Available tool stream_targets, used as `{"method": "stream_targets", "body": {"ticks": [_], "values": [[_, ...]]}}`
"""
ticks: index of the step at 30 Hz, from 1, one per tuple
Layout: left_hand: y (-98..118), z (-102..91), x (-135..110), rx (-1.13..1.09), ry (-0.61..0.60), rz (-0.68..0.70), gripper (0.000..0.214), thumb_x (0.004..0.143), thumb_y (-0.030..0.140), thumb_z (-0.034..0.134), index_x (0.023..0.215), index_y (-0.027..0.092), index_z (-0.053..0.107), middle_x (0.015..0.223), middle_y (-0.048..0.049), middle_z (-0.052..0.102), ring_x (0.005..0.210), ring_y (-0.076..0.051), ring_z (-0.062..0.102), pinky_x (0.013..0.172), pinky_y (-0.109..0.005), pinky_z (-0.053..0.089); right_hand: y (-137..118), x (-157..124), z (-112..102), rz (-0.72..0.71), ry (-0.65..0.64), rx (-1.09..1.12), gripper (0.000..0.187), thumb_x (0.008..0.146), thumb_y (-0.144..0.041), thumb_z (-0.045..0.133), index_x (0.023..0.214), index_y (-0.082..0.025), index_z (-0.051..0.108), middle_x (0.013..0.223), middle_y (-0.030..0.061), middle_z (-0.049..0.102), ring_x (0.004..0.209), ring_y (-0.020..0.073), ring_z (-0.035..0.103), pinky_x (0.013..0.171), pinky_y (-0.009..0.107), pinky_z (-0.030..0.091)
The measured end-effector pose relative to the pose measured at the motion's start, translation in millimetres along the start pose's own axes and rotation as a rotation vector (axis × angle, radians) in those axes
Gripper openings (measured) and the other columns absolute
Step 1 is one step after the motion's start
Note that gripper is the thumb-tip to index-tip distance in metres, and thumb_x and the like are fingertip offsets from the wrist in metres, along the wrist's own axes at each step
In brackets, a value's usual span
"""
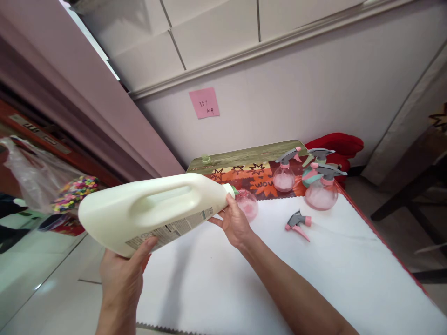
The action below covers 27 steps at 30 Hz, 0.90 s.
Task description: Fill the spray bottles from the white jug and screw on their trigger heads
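White-covered table below. Left hand curls around the base end of a sideways cream jug; right hand clasps its neck. Green spout sits by mouth of pink bottle, contact unclear. Loose spray head lies rightward.

The left hand holds the base end of a cream jug; the right hand holds its neck. The jug's green spout is at the mouth of a round pink bottle. Right of the jug, a loose spray head lies near three trigger-topped spray bottles.
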<state>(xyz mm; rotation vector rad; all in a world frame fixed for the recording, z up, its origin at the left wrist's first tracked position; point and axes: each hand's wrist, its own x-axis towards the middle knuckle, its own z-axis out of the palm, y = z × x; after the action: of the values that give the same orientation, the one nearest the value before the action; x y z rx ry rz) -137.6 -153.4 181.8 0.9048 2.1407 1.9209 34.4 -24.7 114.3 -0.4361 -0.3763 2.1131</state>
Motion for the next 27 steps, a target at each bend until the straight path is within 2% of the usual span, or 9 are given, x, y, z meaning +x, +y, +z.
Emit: {"method": "stream_targets", "body": {"ticks": [3,8,14,27], "values": [[1.1,0.3,-0.8,-0.080,0.007,-0.066,0.063,0.051,0.033,0.094,0.108,0.017,0.072,0.104,-0.0083,0.075,0.088,-0.024,0.070,0.088,-0.039,0.058,0.5,0.1,-0.1,0.000,-0.002,0.001,0.043,0.086,-0.057,0.064,0.115,-0.026,0.066,0.134,0.0065,0.065,0.122,0.0267,0.059,0.099,0.052,0.055],[-2.0,-1.9,0.7,-0.058,0.002,-0.046,0.062,0.052,0.034,0.094,0.107,0.016,0.071,0.108,-0.0093,0.075,0.093,-0.026,0.070,0.088,-0.038,0.058,2.0,0.7,-0.8,0.003,-0.020,-0.004,0.045,0.086,-0.059,0.063,0.117,-0.027,0.067,0.134,0.0063,0.065,0.124,0.0266,0.058,0.099,0.052,0.055],[0.3,-1.7,0.5,-0.053,0.013,-0.075,0.065,0.052,0.034,0.094,0.110,0.017,0.072,0.100,-0.0068,0.076,0.083,-0.022,0.069,0.083,-0.035,0.059,2.2,0.0,-0.3,0.006,-0.016,-0.001,0.043,0.086,-0.057,0.064,0.116,-0.026,0.067,0.134,0.0063,0.065,0.123,0.0266,0.059,0.099,0.052,0.055],[1.2,-3.2,-1.0,-0.077,-0.007,-0.047,0.066,0.052,0.032,0.094,0.113,0.017,0.072,0.097,-0.0059,0.076,0.080,-0.021,0.070,0.082,-0.036,0.059,2.9,0.7,-1.5,0.012,-0.026,0.002,0.044,0.086,-0.058,0.063,0.118,-0.027,0.066,0.135,0.0061,0.065,0.124,0.0268,0.058,0.099,0.051,0.055]]}}
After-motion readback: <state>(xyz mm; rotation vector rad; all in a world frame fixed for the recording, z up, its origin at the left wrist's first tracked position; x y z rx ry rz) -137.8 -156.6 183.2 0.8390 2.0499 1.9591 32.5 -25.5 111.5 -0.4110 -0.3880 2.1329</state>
